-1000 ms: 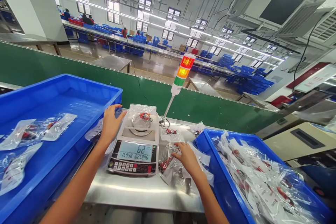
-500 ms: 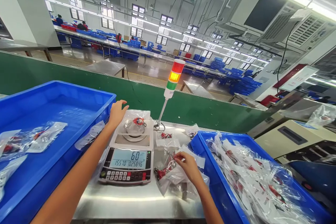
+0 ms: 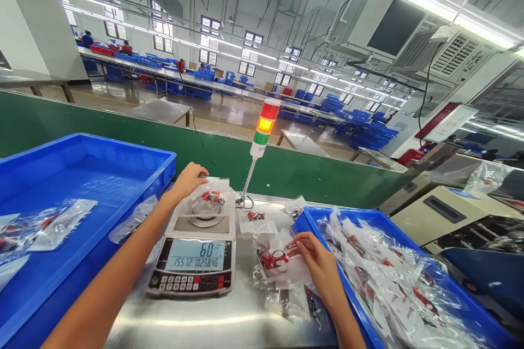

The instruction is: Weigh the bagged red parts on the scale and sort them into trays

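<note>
**Right hand** (image 3: 317, 264): fingers drawn narrow in a pinch on the edge of a clear poly bag (image 3: 282, 267), which lies just left of the hand and holds a red part (its exact kind is hard to tell through the film). Judged handling: light, soft and slippery, with a stiffer lump inside; best taken by the flat film margin, clear of the part. Forearm rises from the lower edge of the view, wrist gently bent, beside the rim of a blue plastic tray (image 3: 323, 218).

**Left hand** (image 3: 189, 181): fingers loosely spread, holding nothing that can be seen, their tips at or just beside the top edge of a second bag (image 3: 213, 199) on the scale pan (contact cannot be told). Arm reaches diagonally from the lower left.

**Below the left hand:** digital counting scale (image 3: 190, 267), display showing 60 on its upper line.

**Between the hands:** a smaller bagged red part (image 3: 254, 222) on the stainless steel bench (image 3: 221, 322).

**Far left of the left hand:** blue plastic tray (image 3: 102, 142) with a few bags (image 3: 61, 223); one loose bag (image 3: 133, 220) lies just outside it.

**Right of the right hand:** a heaped mass of bags (image 3: 388, 278) in the tray there.

**Ahead of the left hand:** stack light (image 3: 264, 125).
</note>
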The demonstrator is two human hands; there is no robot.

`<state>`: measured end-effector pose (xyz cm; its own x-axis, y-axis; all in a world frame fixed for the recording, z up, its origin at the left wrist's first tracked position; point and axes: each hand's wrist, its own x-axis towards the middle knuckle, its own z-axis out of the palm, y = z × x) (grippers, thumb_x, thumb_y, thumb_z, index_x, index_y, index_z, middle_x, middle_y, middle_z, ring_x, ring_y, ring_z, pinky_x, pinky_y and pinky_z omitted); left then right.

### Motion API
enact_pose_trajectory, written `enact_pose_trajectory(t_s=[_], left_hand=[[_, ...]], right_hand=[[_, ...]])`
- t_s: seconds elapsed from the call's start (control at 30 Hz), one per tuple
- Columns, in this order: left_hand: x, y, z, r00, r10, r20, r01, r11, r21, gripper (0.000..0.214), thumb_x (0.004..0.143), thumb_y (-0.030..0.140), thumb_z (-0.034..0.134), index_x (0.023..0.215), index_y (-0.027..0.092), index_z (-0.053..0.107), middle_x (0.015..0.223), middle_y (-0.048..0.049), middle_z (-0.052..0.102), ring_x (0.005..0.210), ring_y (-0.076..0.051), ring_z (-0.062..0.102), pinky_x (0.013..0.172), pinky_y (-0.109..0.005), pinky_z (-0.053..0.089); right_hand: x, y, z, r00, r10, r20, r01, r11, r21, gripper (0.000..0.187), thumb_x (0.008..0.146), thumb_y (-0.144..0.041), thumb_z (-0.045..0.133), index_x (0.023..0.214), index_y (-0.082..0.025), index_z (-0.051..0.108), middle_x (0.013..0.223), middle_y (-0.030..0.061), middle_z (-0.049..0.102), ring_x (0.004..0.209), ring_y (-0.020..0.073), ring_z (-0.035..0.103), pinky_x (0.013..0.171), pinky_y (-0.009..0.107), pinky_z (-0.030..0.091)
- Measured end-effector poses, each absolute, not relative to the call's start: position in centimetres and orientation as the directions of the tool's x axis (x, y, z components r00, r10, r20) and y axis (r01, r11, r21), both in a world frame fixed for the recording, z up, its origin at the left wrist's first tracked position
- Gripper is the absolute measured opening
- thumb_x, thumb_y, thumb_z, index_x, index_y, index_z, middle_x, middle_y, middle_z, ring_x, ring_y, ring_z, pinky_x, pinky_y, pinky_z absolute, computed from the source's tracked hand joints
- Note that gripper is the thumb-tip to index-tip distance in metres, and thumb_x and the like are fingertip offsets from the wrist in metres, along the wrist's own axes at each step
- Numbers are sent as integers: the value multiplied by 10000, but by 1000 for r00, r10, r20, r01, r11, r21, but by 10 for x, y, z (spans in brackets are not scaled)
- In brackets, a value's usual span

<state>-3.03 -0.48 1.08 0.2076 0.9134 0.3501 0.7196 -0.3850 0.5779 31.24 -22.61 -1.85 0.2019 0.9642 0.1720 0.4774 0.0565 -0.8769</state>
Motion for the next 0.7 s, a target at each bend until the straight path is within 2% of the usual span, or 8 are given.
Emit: enact_pose_trajectory(t_s=[0.1,0.2,0.3,0.37,0.5,0.53,0.6,0.7], left_hand=[[-27,-26,34,211,904,371,688,-407,601,217,770,416,586,659,235,632,760,-60,676,836,-261,633,832,-389,503],[-23,-59,59,219,887,406,639,-444,627,226,845,382,472,795,228,629,873,-39,705,815,-225,647,802,-349,491],[-3,-95,63,189,893,410,567,-439,697,231,893,392,448,902,230,613,929,-27,726,869,-224,673,806,-334,508],[23,-120,44,160,910,382,505,-408,761,217,901,384,455,933,226,601,960,-38,738,907,-226,695,804,-329,538],[92,-169,-30,177,934,312,497,-358,790,258,944,261,366,1031,197,600,912,-84,762,784,-216,740,698,-324,594],[108,-181,-49,173,937,305,507,-350,788,311,920,184,353,1121,178,591,954,-107,768,831,-220,752,737,-335,608],[136,-201,-82,154,940,306,541,-339,769,475,830,64,382,1263,140,564,1146,-176,738,1053,-259,732,888,-396,605],[159,-223,-112,115,935,336,603,-334,724,619,783,-20,404,1370,125,536,1470,-218,538,1403,-330,489,1091,-529,496]], right_hand=[[316,-225,-16,232,952,197,470,68,-880,312,903,-560,535,914,-253,590,909,71,769,808,277,727,771,362,510],[323,-227,-12,298,928,225,477,59,-877,326,884,-573,544,913,-252,585,924,73,770,786,272,726,762,367,521],[335,-231,-1,418,866,275,486,43,-873,358,864,-597,564,939,-248,592,917,75,768,784,271,723,749,370,528],[345,-234,9,500,802,326,478,58,-877,383,850,-606,590,967,-241,600,924,79,766,784,265,722,753,369,530],[355,-230,32,585,710,393,447,122,-886,432,820,-627,639,979,-226,611,879,86,762,763,252,703,670,329,517],[353,-225,38,581,707,404,446,138,-884,438,813,-630,645,972,-223,610,848,80,758,725,241,690,624,309,499],[341,-210,48,542,731,415,430,183,-884,438,797,-626,657,957,-222,602,793,61,747,645,211,651,551,275,451],[306,-174,57,405,838,366,288,263,-921,412,776,-603,649,941,-235,563,787,44,743,601,188,617,518,261,428]])
